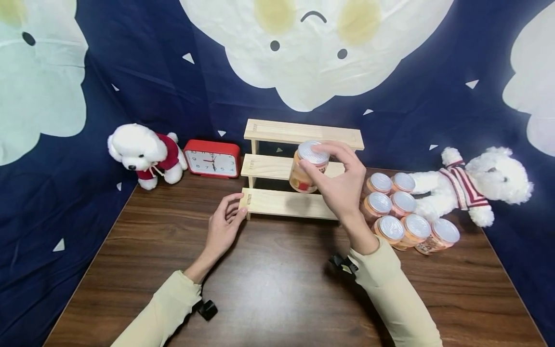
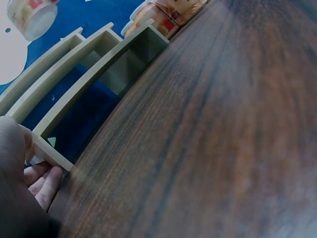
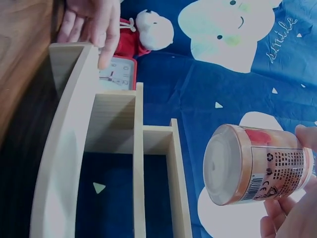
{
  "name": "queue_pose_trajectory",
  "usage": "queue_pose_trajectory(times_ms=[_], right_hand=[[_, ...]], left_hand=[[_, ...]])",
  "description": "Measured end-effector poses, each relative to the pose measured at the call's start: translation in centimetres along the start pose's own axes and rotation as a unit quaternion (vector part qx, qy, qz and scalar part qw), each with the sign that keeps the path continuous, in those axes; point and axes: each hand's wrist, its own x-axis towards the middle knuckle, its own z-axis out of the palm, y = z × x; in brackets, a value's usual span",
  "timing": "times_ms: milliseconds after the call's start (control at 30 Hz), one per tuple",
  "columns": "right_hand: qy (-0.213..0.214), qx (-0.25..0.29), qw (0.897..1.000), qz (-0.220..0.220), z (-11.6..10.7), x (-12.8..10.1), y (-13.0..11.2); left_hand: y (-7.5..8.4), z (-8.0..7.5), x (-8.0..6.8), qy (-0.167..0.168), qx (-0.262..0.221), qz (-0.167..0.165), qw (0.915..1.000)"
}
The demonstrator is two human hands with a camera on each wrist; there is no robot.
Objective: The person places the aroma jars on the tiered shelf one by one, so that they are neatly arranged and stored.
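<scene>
A three-step wooden shelf stands at the back of the table. My left hand grips the left end of its lowest step, thumb in front and fingers at the side, as the left wrist view also shows. Raised in front of the upper steps, my right hand holds a jar with a silvery ribbed lid near its top. In the right wrist view the jar shows its pale bottom and a printed label with a barcode, held apart from the shelf boards.
Several similar lidded jars stand grouped right of the shelf. Beside them lies a white plush bear in a striped top. Left of the shelf are a red alarm clock and a white plush dog. A dark blue cloth hangs behind.
</scene>
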Motion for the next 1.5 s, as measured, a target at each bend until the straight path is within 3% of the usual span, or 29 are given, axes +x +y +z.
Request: queue_pose_trajectory(times_ms=[533,1033,1367,1500], right_hand=[[-0.021,-0.006,1.000,-0.014,4.2,3.2,1.1],[-0.036,0.005,0.998,0.060,7.0,5.5,2.0],[-0.029,0.014,0.997,0.076,8.5,6.5,3.2],[-0.021,0.007,0.998,0.059,8.9,6.6,3.8]], left_hand=[[0.3,-0.1,-0.1,-0.008,-0.002,-0.007,0.9999],[0.1,-0.1,0.0,-0.004,-0.010,-0.010,0.9999],[-0.3,0.0,-0.1,0.003,-0.011,0.022,0.9997],[0.2,0.1,-0.1,-0.002,-0.018,-0.001,0.9998]])
